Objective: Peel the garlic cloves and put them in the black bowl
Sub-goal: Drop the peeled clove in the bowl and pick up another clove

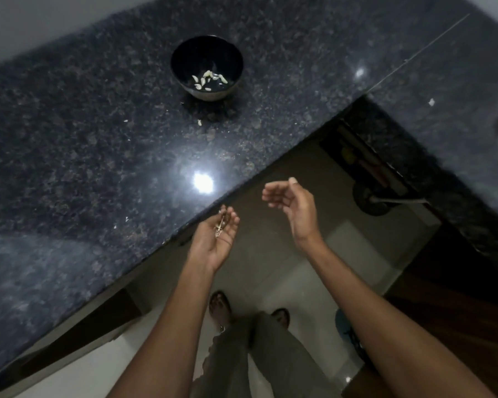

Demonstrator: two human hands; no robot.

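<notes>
Pale curved cloves (209, 79) lie in glossy round black bowl (206, 53).

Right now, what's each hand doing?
Left hand: open, palm up, garlic skins lying on it.
Right hand: open, fingers relaxed, holding nothing.

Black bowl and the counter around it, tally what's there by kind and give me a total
Black bowl: 1
Peeled garlic cloves in the bowl: about 6, small and blurred
Pale scraps on the countertop: about 5
Total: about 12
</notes>
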